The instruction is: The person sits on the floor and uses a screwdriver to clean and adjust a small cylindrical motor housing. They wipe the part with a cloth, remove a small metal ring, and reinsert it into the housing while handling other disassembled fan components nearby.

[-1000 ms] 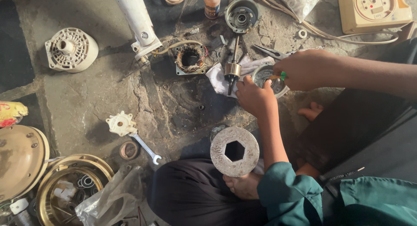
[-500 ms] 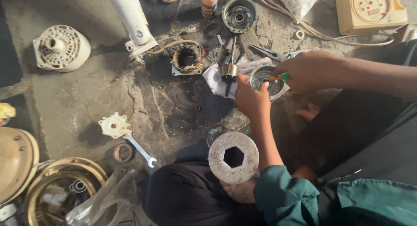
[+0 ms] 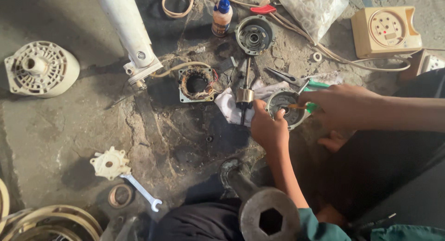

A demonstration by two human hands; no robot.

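At far left a white vented motor cover lies aside on the cracked concrete floor, near a spanner. The wound stator and the rotor shaft, resting on a white rag, lie set apart. The left hand pins the round motor end housing to the floor, fingers curled over its rim, steadying it. The right hand grips a green-handled screwdriver, tip inside the housing.

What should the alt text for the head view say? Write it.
Two hands work on a round metal motor end cover on a cracked concrete floor: the left hand steadies it while the right hand pokes a green-handled screwdriver into it. Nearby lie a rotor shaft, a copper-wound stator and a spanner.
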